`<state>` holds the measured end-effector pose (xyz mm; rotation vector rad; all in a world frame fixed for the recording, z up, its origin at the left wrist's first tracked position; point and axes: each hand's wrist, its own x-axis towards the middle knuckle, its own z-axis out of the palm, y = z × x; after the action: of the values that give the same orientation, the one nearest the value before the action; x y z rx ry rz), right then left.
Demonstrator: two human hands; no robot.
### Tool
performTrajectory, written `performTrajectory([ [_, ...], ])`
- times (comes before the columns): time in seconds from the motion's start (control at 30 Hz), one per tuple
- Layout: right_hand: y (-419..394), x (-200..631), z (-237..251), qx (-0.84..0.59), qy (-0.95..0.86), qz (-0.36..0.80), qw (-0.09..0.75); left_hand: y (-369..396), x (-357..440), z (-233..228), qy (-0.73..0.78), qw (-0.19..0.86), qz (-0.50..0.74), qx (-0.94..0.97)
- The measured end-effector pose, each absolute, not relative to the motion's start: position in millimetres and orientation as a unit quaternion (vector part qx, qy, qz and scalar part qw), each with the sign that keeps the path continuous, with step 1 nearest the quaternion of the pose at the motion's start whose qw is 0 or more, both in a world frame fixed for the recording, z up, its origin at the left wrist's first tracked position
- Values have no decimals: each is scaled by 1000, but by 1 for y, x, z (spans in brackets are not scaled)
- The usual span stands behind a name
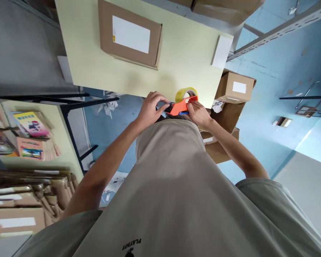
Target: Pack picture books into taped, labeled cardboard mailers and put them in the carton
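I look straight down my grey shirt at both hands, held close to my waist. My right hand (199, 113) grips an orange tape dispenser (179, 106) that carries a yellowish tape roll (186, 93). My left hand (150, 107) pinches the dispenser's dark front end, fingers closed on it. The dispenser hovers just at the near edge of a pale yellow table (176, 53). On that table lies a flat cardboard box (130, 34) with a white label, well beyond my hands.
A small white pad (221, 52) lies at the table's right edge. Stacked cardboard boxes (234, 89) stand on the blue floor to the right. At the left are a second table with colourful books (32, 125), folded cartons (21, 200) and black table legs (77, 125).
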<state>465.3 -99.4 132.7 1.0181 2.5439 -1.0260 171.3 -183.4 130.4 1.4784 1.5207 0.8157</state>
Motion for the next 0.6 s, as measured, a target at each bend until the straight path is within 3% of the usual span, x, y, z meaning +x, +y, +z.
performTrajectory([
  [0.4, -89, 482, 135, 327, 864, -366, 110, -189, 196, 110, 639, 370, 349, 577],
  [0.6, -72, 468, 137, 286, 906, -278, 141, -178, 177, 85, 632, 345, 379, 582],
])
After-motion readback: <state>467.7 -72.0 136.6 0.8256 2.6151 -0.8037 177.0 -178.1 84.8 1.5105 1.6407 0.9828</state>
